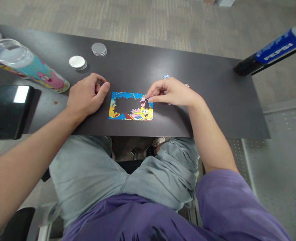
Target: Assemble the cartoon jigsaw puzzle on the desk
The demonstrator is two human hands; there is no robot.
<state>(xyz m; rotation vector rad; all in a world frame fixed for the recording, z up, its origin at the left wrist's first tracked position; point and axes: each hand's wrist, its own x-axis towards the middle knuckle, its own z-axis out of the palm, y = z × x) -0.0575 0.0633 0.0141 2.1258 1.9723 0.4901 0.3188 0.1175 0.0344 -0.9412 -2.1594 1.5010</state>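
Note:
A partly assembled cartoon jigsaw puzzle (112,113) lies flat on the dark table, its border joined around an open middle. My right hand (171,91) reaches over its right edge, thumb and forefinger pinched on a small puzzle piece (143,100) at the upper right of the picture. The fingertips partly cover that spot. Loose puzzle pieces (166,76) lie behind and beside the right hand, partly hidden by it. To the left of the puzzle, my left hand (87,93) rests on the table with its fingers curled in, apart from the puzzle; nothing shows in it.
On the left stand a clear-topped cartoon tube (44,73) and a black box (9,110). Two small stacks of round discs, one white (77,62) and one grey (99,49), sit toward the far edge. A Pepsi-labelled cylinder (275,50) is at the right end of the table (220,100).

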